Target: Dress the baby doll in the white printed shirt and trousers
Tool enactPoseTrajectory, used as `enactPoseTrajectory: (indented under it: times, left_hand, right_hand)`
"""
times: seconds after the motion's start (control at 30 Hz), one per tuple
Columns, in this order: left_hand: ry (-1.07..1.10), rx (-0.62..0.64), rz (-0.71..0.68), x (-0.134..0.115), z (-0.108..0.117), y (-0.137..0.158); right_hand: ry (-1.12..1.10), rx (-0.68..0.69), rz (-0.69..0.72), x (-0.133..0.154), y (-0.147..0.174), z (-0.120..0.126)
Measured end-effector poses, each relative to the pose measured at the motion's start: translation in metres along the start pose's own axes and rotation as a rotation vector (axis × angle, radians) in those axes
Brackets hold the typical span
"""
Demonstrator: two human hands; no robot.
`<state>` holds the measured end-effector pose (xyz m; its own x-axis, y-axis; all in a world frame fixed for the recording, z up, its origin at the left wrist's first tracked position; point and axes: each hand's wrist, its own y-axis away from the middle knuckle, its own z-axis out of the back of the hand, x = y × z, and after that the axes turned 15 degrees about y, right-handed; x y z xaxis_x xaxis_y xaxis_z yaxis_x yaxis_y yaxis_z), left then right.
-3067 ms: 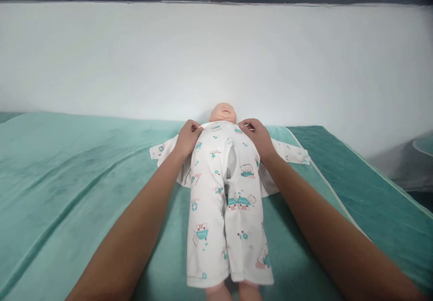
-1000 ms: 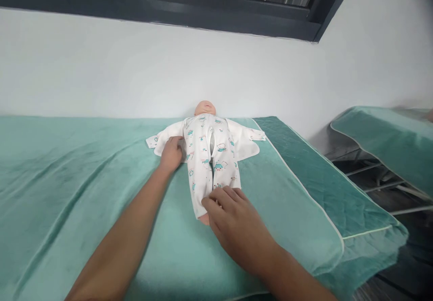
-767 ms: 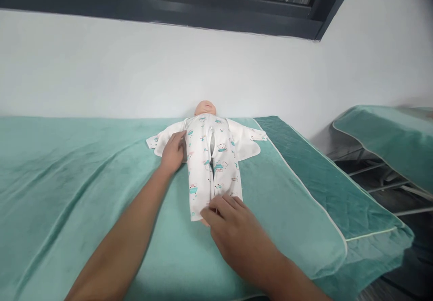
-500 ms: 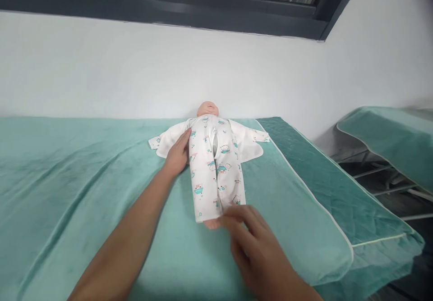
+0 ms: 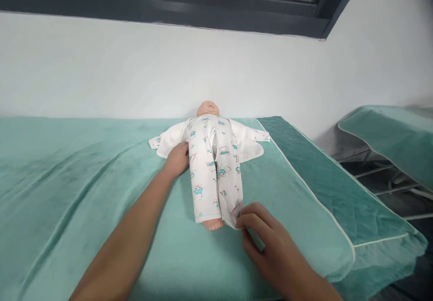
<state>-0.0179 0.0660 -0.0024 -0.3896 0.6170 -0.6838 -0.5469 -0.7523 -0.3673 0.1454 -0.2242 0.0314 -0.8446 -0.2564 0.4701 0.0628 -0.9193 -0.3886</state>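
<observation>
A baby doll (image 5: 208,107) lies on its back on the green bed cover, head toward the wall. Printed white baby trousers (image 5: 204,175) cover its front and legs. Beneath them a white baby shirt (image 5: 248,143) is spread out, both sleeves stretched sideways. My left hand (image 5: 177,159) is curled at the left edge of the trousers near the hip, fingertips partly hidden by the cloth. With thumb and fingers, my right hand (image 5: 265,238) pinches the hem of the right-hand trouser leg. Bare doll toes (image 5: 214,224) show below the left-hand hem; the other foot is hidden.
A green bed cover (image 5: 84,193) with folds lies under the doll. Darker quilted green fabric (image 5: 324,188) shows at the bed's right edge. Another bed (image 5: 395,134) with a metal frame stands to the right. A white wall (image 5: 135,71) and dark window frame (image 5: 203,10) are behind.
My right hand has moved right, from between the two hems to the outer corner of the right-hand leg, drawing it slightly. My left hand has slid down a little and its fingers have curled.
</observation>
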Motion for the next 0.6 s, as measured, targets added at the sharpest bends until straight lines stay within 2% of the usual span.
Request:
enactPoseTrajectory:
  times: [0.07, 0.13, 0.23, 0.3, 0.43, 0.5, 0.6]
  left_hand:
    - [-0.048, 0.006, -0.033, -0.002, 0.000, 0.002]
    - [-0.094, -0.028, 0.002, -0.005, 0.001, 0.004]
    - [-0.147, -0.064, 0.051, -0.007, 0.001, 0.006]
    - [-0.169, -0.018, 0.038, -0.008, 0.000, 0.007]
    - [-0.097, 0.120, -0.094, -0.013, 0.000, 0.011]
    - [-0.012, 0.141, -0.138, -0.018, 0.001, 0.013]
    - [0.058, 0.136, -0.078, -0.023, 0.002, 0.016]
  right_hand:
    - [-0.083, 0.100, -0.001, -0.007, -0.008, 0.012]
    - [-0.156, 0.099, -0.070, -0.021, -0.023, 0.020]
    - [-0.119, -0.089, -0.209, -0.053, -0.063, 0.016]
    - [-0.019, -0.189, -0.230, -0.076, -0.095, 0.004]
    - [0.289, -0.109, -0.145, -0.112, -0.140, -0.029]
    - [0.289, -0.066, -0.066, -0.121, -0.145, -0.040]
    - [0.248, -0.049, 0.056, -0.123, -0.141, -0.045]
